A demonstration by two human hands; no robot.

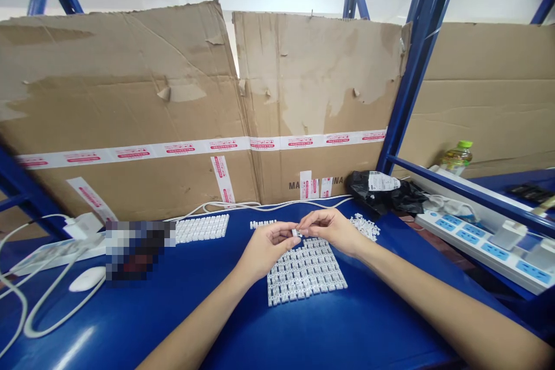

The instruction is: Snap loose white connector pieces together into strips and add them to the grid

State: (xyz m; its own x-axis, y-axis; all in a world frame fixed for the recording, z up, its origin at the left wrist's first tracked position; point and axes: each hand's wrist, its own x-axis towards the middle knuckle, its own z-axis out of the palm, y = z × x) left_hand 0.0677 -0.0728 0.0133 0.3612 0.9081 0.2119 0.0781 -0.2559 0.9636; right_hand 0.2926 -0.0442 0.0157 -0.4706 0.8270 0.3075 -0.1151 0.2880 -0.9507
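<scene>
Pinching a small white plastic piece, fingertips nearly closed, between left hand and right hand | light, stiff, hold by edges | matching grid below, mid-bench

"What's the blue counter carrying?"

"A linked sheet of white plastic pieces is lying near the middle, a white mouse is sitting left, and a black plastic bag is slumping far right."

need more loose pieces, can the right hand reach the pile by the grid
Likely yes: the right hand sits just beside the loose pile, with the grid below, not between. It must first leave the small piece it pinches.
</scene>
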